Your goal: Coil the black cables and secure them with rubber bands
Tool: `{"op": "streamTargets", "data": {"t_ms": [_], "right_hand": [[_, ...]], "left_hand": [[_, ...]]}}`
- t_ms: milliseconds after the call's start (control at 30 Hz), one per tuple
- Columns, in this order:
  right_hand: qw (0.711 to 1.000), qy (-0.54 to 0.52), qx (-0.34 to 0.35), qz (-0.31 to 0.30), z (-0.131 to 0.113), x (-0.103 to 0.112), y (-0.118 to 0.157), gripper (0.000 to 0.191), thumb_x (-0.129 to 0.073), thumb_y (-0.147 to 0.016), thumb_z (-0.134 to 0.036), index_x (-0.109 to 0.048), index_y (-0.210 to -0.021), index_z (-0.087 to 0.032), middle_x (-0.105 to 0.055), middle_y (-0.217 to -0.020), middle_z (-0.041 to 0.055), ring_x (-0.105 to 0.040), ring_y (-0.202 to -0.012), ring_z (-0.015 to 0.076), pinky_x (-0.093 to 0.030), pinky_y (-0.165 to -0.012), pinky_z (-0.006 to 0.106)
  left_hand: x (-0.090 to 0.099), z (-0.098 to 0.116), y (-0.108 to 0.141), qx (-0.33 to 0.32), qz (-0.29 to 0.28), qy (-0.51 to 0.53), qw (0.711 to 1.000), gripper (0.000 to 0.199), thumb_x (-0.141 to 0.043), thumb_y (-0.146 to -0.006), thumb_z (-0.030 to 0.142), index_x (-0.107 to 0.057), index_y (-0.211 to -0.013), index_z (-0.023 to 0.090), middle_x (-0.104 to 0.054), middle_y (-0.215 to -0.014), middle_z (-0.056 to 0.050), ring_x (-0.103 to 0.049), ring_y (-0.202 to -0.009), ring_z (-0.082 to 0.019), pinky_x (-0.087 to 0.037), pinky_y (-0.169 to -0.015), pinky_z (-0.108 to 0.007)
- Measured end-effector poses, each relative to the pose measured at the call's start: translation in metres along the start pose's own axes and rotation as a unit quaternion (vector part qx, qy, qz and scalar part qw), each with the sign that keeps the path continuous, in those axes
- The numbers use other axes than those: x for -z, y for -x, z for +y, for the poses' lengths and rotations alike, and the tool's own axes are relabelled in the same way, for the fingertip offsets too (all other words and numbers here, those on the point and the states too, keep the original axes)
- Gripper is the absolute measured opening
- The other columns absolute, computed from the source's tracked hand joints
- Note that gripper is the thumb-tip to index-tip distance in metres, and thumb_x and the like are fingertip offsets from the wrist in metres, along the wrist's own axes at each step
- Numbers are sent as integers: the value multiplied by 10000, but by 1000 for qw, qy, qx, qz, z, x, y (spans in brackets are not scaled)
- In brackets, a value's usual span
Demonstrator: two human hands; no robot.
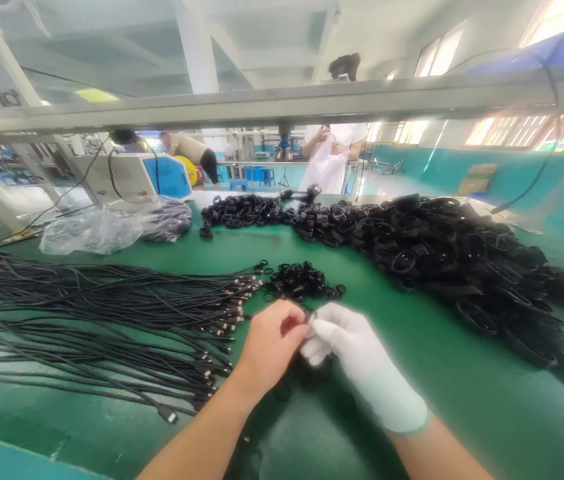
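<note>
Rings (299,281) lie heaped just beyond the left hand (273,337) and right hand (355,347), fingers pinched on a small piece (313,316) — too blurred to name.

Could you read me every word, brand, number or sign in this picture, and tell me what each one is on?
None can be read anywhere in the picture.
Cable plugs: too small and blurred to tell whether they are marked.
Grey-and-blue machine: no legible lettering on the sides that show.
White glove on the right hand: no lettering visible.
</note>
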State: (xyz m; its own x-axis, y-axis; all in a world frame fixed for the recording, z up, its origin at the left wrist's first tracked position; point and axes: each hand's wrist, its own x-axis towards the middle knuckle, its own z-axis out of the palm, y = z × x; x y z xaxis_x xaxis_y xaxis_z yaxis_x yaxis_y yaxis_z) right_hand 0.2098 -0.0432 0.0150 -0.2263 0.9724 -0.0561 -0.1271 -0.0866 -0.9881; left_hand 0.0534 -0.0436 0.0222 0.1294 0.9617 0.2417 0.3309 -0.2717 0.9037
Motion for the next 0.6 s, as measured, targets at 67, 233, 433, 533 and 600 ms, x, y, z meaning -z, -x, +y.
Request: {"op": "streamTargets", "data": {"t_ms": [67,233,433,533,600], "right_hand": [[998,39,11,47,-8,4,2,183,-569,-768,-320,-551,-771,-138,-670,-706,66,-638,-558,169,-523,-529,287],[964,212,38,157,-12,17,-2,203,-501,-805,-342,-585,-862,-165,-657,-748,42,-621,-614,159,-500,-592,274],[808,583,-24,78,7,15,-13,224,-426,-845,-259,-632,-928,-227,-667,-890,62,-599,-821,223,-417,-693,319],[790,604,-51,92,6,17,-14,208,-426,-841,-295,-605,-778,-209,-643,-736,68,-572,-679,225,-366,-586,310],[781,612,-58,105,3,18,-13,262,-398,-857,-355,-563,-719,-207,-612,-670,55,-540,-610,203,-327,-544,289]], "left_hand": [[13,0,-5,14,36,6,999,80,-582,-772,247,-572,-738,176,-583,-726,22,-536,-687,-115,-424,-658,-213],[42,-1,-20,20,-18,-125,992,84,-570,-770,271,-605,-747,198,-623,-695,43,-561,-649,-114,-422,-629,-204],[34,-29,-52,71,-127,-375,915,103,-585,-730,271,-685,-726,244,-695,-799,-6,-620,-776,-191,-436,-707,-263],[20,-48,-70,93,-66,-409,905,114,-571,-749,267,-665,-800,228,-686,-876,-58,-609,-876,-243,-428,-779,-340],[12,-58,-77,94,-57,-411,905,103,-593,-742,270,-648,-815,223,-682,-900,-63,-603,-900,-251,-426,-797,-357]]}}
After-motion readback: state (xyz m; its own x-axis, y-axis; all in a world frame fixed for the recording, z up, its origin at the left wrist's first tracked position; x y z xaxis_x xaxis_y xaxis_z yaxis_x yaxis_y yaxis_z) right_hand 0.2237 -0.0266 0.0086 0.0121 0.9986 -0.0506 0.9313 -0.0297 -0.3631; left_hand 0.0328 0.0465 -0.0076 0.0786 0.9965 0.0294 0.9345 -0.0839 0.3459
